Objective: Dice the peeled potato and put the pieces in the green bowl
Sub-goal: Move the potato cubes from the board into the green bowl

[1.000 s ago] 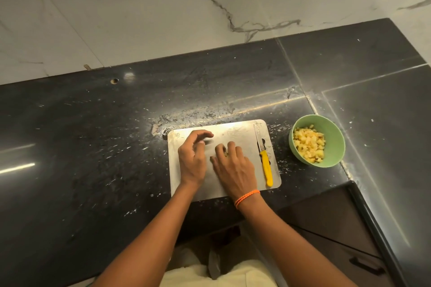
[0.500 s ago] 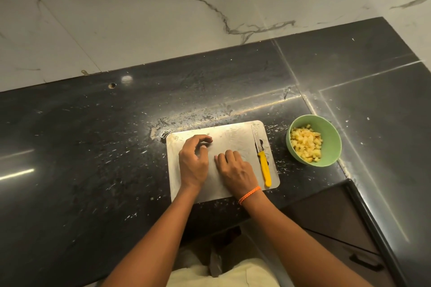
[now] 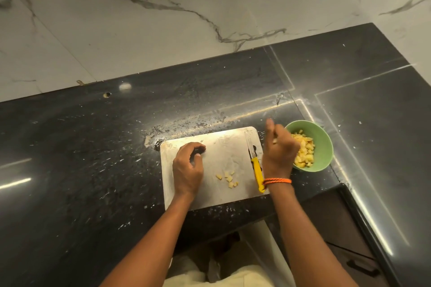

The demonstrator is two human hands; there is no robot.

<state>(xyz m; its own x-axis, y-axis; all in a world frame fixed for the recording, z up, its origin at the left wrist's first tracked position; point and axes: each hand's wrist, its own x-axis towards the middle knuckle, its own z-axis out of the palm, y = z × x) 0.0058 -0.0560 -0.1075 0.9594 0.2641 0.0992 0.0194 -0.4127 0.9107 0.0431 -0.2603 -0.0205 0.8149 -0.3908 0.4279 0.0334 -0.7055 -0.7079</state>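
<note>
Mostly, the diced potato (image 3: 303, 150) is heaped in the green bowl (image 3: 323, 144), which sits on the dark counter (image 3: 93, 158) just right of the cutting board (image 3: 224, 196). A few loose potato pieces (image 3: 227, 178) are left near the middle of the board. The right hand (image 3: 279, 149) is raised at the bowl's left rim with its fingers curled; a pale bit is glimpsed between them, but whether pieces are held cannot be told through the blur. An orange wristband (image 3: 277, 181) is worn on that wrist. The left hand (image 3: 187, 168) is rested on the board's left part, fingers loosely bent, nothing held. A yellow-handled knife (image 3: 256, 170) is laid along the board's right edge, blade pointing away. A marbled wall (image 3: 163, 18) is seen behind the counter.
</note>
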